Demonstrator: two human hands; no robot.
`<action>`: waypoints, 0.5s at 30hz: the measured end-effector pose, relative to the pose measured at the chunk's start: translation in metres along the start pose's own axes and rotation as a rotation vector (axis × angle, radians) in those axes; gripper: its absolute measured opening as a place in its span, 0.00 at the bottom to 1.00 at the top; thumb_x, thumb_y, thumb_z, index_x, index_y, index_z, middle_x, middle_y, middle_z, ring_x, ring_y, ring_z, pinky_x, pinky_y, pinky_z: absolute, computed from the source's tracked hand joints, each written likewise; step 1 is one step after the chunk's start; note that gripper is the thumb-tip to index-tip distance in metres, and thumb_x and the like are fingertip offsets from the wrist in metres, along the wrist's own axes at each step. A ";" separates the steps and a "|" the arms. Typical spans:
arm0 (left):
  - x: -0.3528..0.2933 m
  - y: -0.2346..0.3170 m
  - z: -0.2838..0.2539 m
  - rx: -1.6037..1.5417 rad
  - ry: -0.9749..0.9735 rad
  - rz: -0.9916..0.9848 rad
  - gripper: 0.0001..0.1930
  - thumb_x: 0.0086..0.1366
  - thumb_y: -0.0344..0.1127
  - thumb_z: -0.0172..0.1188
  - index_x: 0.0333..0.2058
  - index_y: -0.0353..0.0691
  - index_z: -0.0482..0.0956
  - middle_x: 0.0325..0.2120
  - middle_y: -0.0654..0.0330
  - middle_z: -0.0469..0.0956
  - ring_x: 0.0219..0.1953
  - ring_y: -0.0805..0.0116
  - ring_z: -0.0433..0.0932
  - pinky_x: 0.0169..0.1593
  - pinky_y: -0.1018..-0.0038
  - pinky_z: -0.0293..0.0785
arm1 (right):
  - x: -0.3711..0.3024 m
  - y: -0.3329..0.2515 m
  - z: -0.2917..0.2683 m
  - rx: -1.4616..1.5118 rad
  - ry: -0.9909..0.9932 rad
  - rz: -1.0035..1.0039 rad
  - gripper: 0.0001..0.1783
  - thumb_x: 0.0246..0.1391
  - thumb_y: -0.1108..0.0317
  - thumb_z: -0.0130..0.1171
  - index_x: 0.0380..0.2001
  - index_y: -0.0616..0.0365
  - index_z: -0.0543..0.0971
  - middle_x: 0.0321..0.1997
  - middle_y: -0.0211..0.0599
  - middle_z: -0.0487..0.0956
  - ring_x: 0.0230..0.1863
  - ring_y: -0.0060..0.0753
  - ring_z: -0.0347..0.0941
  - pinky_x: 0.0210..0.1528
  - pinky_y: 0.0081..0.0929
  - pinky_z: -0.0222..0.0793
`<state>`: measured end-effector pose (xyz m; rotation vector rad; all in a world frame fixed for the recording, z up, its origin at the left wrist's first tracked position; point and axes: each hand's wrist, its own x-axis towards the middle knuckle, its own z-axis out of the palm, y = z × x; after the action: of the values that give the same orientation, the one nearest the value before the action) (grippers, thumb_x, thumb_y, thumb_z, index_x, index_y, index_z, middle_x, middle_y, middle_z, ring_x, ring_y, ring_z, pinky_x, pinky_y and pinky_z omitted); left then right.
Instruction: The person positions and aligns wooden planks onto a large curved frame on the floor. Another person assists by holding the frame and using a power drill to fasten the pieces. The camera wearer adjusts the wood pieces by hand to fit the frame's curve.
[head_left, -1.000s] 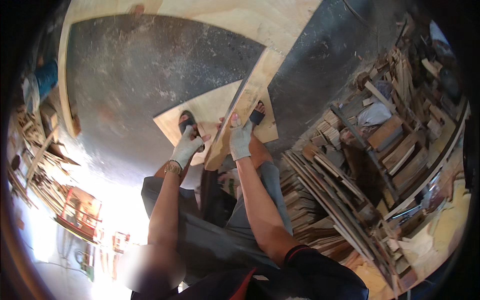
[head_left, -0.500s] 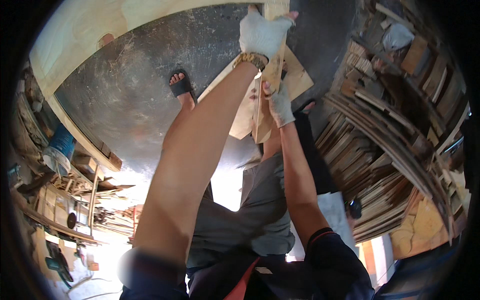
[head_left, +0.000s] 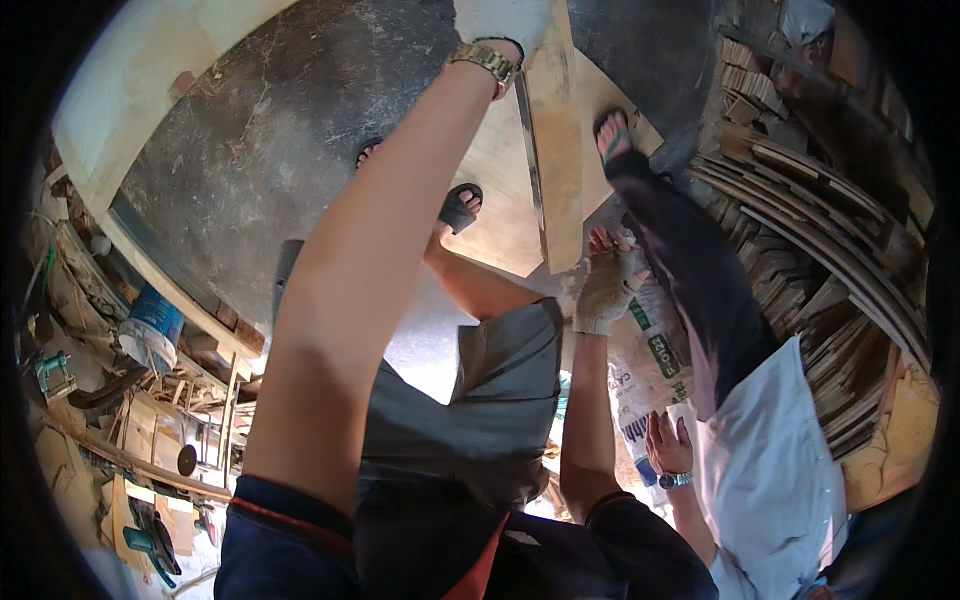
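Head view: gloved left hand [head_left: 500, 22] grips the far end of the long pale wooden plank [head_left: 556, 150], fingers out of frame, cannot tell; gloved right hand [head_left: 607, 292] curls beneath its near end.

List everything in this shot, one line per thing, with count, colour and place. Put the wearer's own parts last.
Long wooden strip: one, pale, upright at top centre, held at both ends.
Plywood sheet: one, tan, flat on the floor under the strip.
Floor: grey, dusty, upper left.
Curved wood offcuts: many, brown, stacked at right.
Bucket: one, blue and white, left edge.
Printed sack: one, white and green, centre right.
Co-worker: one, white shirt, dark trousers, right side, foot in a sandal on the sheet.
Wristwatch: one, metal, left wrist.
Left hand: gloved white, top of strip.
Right hand: gloved, fingers at strip's lower end.
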<state>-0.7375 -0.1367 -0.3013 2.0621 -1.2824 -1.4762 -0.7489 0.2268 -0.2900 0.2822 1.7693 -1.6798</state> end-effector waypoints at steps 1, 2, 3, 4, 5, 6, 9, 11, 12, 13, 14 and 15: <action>0.001 0.001 0.000 0.033 -0.012 -0.026 0.45 0.54 0.69 0.67 0.47 0.22 0.80 0.44 0.30 0.82 0.54 0.37 0.80 0.59 0.54 0.74 | -0.001 0.014 0.000 0.097 0.089 0.001 0.44 0.64 0.29 0.45 0.64 0.57 0.68 0.66 0.55 0.72 0.68 0.55 0.66 0.74 0.48 0.55; 0.001 -0.001 -0.002 0.023 -0.062 0.002 0.45 0.54 0.70 0.67 0.45 0.24 0.82 0.45 0.33 0.82 0.55 0.38 0.80 0.58 0.55 0.74 | 0.000 0.027 0.003 0.181 0.086 0.011 0.45 0.63 0.26 0.43 0.64 0.56 0.68 0.67 0.57 0.71 0.69 0.56 0.64 0.75 0.50 0.52; 0.002 -0.002 -0.003 0.006 -0.030 0.040 0.43 0.55 0.69 0.67 0.44 0.25 0.83 0.45 0.33 0.83 0.53 0.39 0.80 0.57 0.56 0.74 | 0.004 0.036 0.007 0.205 0.127 0.006 0.44 0.63 0.27 0.43 0.64 0.55 0.68 0.67 0.58 0.71 0.70 0.57 0.63 0.75 0.51 0.53; -0.001 -0.005 -0.002 -0.004 -0.016 0.063 0.41 0.56 0.68 0.67 0.43 0.25 0.83 0.44 0.34 0.83 0.51 0.40 0.81 0.56 0.56 0.75 | 0.003 0.040 0.009 0.204 0.101 0.013 0.43 0.64 0.28 0.43 0.63 0.55 0.68 0.67 0.58 0.70 0.70 0.57 0.63 0.75 0.52 0.53; -0.001 -0.008 -0.001 -0.029 0.011 0.096 0.39 0.58 0.66 0.67 0.41 0.26 0.84 0.43 0.35 0.84 0.50 0.40 0.82 0.54 0.57 0.75 | 0.008 0.042 0.013 0.234 -0.018 -0.014 0.42 0.64 0.29 0.43 0.63 0.54 0.68 0.67 0.59 0.70 0.70 0.57 0.62 0.75 0.52 0.54; -0.003 -0.014 -0.002 -0.149 -0.069 0.154 0.37 0.60 0.64 0.66 0.41 0.26 0.83 0.42 0.38 0.84 0.47 0.44 0.82 0.53 0.58 0.75 | 0.008 0.042 0.015 0.286 -0.055 -0.028 0.40 0.65 0.30 0.43 0.62 0.54 0.68 0.66 0.60 0.70 0.70 0.59 0.63 0.74 0.54 0.54; 0.000 -0.028 -0.002 -0.491 -0.255 0.323 0.30 0.66 0.56 0.63 0.42 0.27 0.82 0.36 0.47 0.84 0.41 0.55 0.82 0.48 0.62 0.75 | 0.005 0.036 0.018 0.268 -0.065 -0.024 0.39 0.66 0.31 0.43 0.62 0.54 0.68 0.66 0.61 0.70 0.69 0.59 0.63 0.74 0.55 0.54; 0.006 -0.040 0.004 -0.572 -0.296 0.380 0.25 0.70 0.51 0.61 0.45 0.29 0.82 0.34 0.54 0.83 0.40 0.62 0.80 0.47 0.65 0.75 | 0.002 0.036 0.018 0.307 -0.028 -0.060 0.39 0.67 0.33 0.42 0.63 0.55 0.68 0.65 0.61 0.70 0.69 0.58 0.64 0.75 0.54 0.53; 0.011 -0.047 0.009 -0.563 -0.306 0.410 0.22 0.72 0.49 0.60 0.46 0.30 0.81 0.33 0.58 0.82 0.39 0.65 0.79 0.47 0.66 0.75 | 0.001 0.037 0.018 0.289 -0.005 -0.084 0.39 0.67 0.33 0.42 0.63 0.56 0.68 0.65 0.61 0.70 0.69 0.58 0.64 0.75 0.54 0.53; 0.022 -0.056 0.003 -0.447 -0.291 0.444 0.21 0.73 0.48 0.59 0.47 0.32 0.81 0.33 0.61 0.81 0.40 0.68 0.78 0.48 0.68 0.75 | 0.001 0.039 0.018 0.277 0.017 -0.107 0.39 0.67 0.33 0.42 0.63 0.57 0.68 0.65 0.61 0.70 0.69 0.58 0.64 0.75 0.54 0.53; 0.029 -0.064 0.008 -0.499 -0.272 0.472 0.20 0.73 0.47 0.59 0.47 0.33 0.81 0.33 0.63 0.81 0.40 0.68 0.78 0.48 0.69 0.75 | 0.000 0.042 0.018 0.448 0.007 -0.140 0.38 0.69 0.34 0.41 0.62 0.58 0.69 0.64 0.61 0.71 0.68 0.58 0.65 0.76 0.53 0.52; 0.037 -0.072 0.013 -0.549 -0.253 0.502 0.18 0.74 0.46 0.59 0.48 0.35 0.80 0.34 0.64 0.81 0.40 0.68 0.78 0.49 0.70 0.75 | 0.001 0.044 0.018 0.395 0.037 -0.164 0.38 0.69 0.34 0.41 0.62 0.58 0.69 0.64 0.60 0.72 0.68 0.58 0.65 0.76 0.52 0.52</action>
<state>-0.7106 -0.1229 -0.3779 1.1396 -1.1852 -1.6337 -0.7181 0.2158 -0.3251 0.3512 1.5080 -2.1532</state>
